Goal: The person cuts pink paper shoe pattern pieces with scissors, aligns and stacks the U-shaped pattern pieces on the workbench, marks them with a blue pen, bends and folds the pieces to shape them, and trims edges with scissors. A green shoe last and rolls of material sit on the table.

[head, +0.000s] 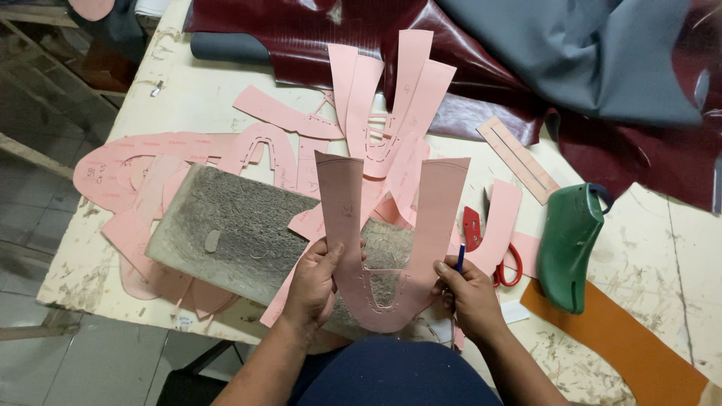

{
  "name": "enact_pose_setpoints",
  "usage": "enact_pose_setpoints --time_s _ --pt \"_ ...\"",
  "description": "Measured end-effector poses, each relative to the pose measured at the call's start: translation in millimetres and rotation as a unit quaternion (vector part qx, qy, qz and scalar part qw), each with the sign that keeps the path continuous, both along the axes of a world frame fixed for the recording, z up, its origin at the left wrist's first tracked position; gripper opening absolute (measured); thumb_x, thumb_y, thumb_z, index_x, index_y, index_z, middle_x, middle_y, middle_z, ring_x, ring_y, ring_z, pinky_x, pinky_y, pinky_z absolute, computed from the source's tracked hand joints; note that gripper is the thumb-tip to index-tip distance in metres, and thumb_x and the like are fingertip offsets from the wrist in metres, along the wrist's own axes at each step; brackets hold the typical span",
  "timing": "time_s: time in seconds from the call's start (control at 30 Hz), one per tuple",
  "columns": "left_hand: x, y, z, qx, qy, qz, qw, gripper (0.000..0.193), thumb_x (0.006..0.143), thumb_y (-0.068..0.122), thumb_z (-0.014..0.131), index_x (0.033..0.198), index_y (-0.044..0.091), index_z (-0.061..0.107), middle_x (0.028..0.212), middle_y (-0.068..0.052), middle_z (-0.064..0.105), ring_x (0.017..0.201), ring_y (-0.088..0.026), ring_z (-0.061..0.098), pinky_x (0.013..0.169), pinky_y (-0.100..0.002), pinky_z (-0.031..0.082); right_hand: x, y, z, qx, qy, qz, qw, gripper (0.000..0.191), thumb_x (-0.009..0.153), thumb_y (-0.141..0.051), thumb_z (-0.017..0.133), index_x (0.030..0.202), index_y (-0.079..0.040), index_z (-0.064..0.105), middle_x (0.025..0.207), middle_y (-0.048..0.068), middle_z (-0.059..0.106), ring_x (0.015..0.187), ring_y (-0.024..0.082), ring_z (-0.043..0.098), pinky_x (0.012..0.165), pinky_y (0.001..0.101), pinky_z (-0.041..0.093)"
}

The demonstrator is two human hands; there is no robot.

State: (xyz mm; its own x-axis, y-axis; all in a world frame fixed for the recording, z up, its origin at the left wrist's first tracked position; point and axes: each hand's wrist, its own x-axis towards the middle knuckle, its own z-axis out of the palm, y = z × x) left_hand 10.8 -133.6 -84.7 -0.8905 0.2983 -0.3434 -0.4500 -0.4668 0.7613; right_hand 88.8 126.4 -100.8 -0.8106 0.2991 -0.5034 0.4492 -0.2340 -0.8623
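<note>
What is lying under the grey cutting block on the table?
Pink paper patterns stick out from under the grey cutting block on its left and near sides, on the table. How far they reach beneath is hidden.

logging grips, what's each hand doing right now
Left hand: closed on the pink U-shaped pattern.
Right hand: holds the pattern's other side, with a blue pen in its grip.
</note>
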Motion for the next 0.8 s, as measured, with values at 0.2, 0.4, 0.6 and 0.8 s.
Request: enact_pose_setpoints --time_s 0.2,0.4,0.6,0.8 --pt "-3 4 -6 0.010 0.019 -0.010 1.000 0.024 0.103 0.015 0.055 0.117 -0.001 0.067 0.102 -0.012 0.075 0.092 -0.018 0.071 0.088 -0.036 0.058 -2 5 15 0.041 0.054 -0.003 0.998 0.023 0.097 -0.026 0.068 0.097 -0.003 0.069 0.063 0.002 0.057 0.051 0.009 0.051 0.048 0.0241 0.040" --pt "-7 3 2 0.002 0.049 -0.001 0.999 0.020 0.103 0.011 0.056 0.114 -0.002 0.067 0.100 -0.013 0.075 0.090 -0.018 0.072 0.086 -0.035 0.059 -1 0 30 0.024 0.091 0.004 0.996 0.018 0.094 -0.024 0.068 0.097 -0.006 0.071 0.064 -0.001 0.058 0.053 0.007 0.053 0.048 0.0236 0.041" --pt "-7 -2 12 -0.004 0.040 0.000 0.999 0.021 0.102 0.011 0.055 0.114 -0.002 0.067 0.099 -0.013 0.075 0.088 -0.018 0.072 0.084 -0.035 0.061 0 -4 25 0.020 0.062 0.010 0.998 0.016 0.096 -0.023 0.067 0.092 -0.008 0.069 0.062 0.000 0.058 0.050 0.008 0.051 0.048 0.0239 0.040" --pt "-5 -2 12 0.008 0.024 0.007 1.000 0.020 0.101 0.011 0.055 0.113 -0.001 0.066 0.099 -0.013 0.075 0.089 -0.018 0.072 0.085 -0.035 0.061 0 -2 15 0.002 0.070 0.005 0.998 0.016 0.096 -0.023 0.068 0.092 -0.007 0.068 0.063 0.000 0.059 0.052 0.007 0.052 0.049 0.0227 0.040"
